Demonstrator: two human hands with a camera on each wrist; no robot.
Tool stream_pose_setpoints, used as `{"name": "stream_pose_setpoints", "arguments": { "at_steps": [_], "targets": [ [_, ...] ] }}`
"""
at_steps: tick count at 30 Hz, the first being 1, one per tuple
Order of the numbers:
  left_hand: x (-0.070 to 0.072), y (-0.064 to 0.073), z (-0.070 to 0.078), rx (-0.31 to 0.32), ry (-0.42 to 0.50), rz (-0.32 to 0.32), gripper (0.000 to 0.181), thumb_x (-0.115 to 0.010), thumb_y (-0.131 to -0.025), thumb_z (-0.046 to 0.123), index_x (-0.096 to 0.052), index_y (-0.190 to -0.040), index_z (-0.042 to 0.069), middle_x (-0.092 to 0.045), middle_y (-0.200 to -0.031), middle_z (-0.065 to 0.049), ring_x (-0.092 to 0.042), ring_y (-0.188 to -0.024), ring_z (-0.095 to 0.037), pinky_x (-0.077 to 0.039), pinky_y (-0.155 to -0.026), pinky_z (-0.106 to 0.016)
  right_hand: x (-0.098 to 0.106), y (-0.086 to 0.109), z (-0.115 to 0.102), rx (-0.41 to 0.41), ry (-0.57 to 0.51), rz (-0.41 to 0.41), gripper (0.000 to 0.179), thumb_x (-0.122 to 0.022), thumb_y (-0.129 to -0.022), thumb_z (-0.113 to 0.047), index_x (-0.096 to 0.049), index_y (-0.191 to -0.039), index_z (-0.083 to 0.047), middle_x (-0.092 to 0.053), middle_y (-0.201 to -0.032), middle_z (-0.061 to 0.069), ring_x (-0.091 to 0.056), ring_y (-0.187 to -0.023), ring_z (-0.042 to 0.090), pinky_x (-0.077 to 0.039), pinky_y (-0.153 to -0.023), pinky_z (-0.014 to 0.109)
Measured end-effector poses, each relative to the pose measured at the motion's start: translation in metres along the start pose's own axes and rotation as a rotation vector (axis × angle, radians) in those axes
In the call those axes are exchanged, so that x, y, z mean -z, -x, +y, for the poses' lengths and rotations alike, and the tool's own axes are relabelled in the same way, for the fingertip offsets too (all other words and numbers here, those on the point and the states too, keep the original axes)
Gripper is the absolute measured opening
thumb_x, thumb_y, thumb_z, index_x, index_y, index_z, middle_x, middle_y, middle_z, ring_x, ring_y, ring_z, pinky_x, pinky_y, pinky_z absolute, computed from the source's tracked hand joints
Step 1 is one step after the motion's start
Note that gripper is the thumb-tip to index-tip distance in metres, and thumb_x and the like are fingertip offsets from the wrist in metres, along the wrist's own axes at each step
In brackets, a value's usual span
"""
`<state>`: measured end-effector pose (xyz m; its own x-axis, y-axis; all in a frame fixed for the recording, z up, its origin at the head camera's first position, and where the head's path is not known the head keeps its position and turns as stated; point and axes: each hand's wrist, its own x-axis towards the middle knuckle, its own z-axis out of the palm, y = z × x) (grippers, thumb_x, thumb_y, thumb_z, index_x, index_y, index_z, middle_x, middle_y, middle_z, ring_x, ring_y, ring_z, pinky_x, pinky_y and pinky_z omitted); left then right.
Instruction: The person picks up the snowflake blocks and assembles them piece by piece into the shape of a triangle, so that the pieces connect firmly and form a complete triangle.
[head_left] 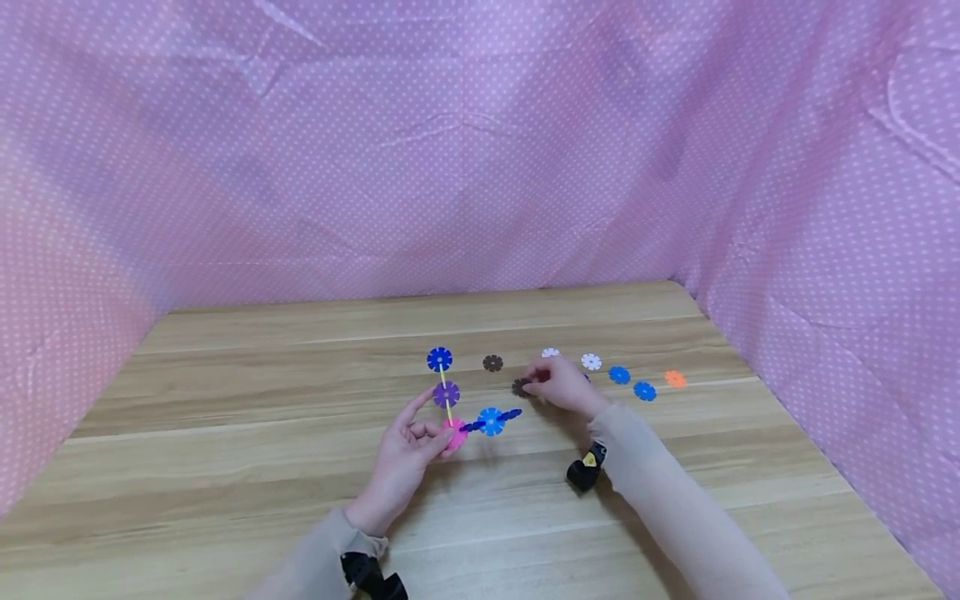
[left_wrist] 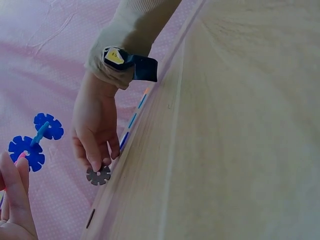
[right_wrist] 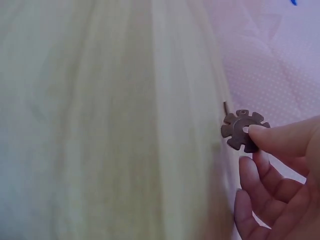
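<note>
My left hand pinches the pink notched disc of a linked chain of plastic snowflake discs. From it a yellow disc seen edge-on, a purple disc and a dark blue disc run upward. To the right a light blue disc joins between dark blue discs seen edge-on. Between thumb and fingers my right hand pinches a brown snowflake disc, apart from the chain. In the left wrist view the brown disc is held above the tabletop.
Another brown disc lies on the wooden table. Right of it are white discs, blue discs and an orange disc. One white disc and a dark blue one are partly behind my right hand. Pink dotted cloth surrounds the table.
</note>
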<state>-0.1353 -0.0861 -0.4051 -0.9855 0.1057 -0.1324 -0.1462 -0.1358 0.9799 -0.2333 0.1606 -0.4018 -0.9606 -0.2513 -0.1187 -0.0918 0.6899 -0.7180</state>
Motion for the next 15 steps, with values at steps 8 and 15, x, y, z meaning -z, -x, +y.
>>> {"name": "stream_pose_setpoints", "arguments": {
  "at_steps": [8, 15],
  "targets": [
    [0.0, -0.001, 0.001, -0.004, -0.006, 0.006, 0.07, -0.059, -0.086, -0.009, -0.029, -0.147, 0.01, -0.061, -0.078, -0.001, -0.064, -0.07, -0.009, -0.056, -0.07, -0.02, 0.0, 0.011, 0.003, 0.06, -0.13, 0.027, 0.01, -0.065, -0.087, -0.008, -0.068, -0.095, -0.005, -0.066, -0.098, 0.007, -0.057, -0.08, 0.015, -0.046, -0.077, 0.028],
    [0.002, -0.001, 0.001, -0.002, -0.004, 0.01, 0.07, -0.059, -0.086, -0.009, -0.029, -0.147, 0.009, -0.061, -0.077, -0.001, -0.064, -0.069, -0.009, -0.056, -0.07, -0.02, -0.008, 0.029, -0.002, 0.041, -0.313, 0.08, 0.007, -0.063, -0.088, -0.008, -0.064, -0.094, -0.005, -0.062, -0.095, 0.007, -0.055, -0.087, 0.02, -0.046, -0.077, 0.029]
  ]
}}
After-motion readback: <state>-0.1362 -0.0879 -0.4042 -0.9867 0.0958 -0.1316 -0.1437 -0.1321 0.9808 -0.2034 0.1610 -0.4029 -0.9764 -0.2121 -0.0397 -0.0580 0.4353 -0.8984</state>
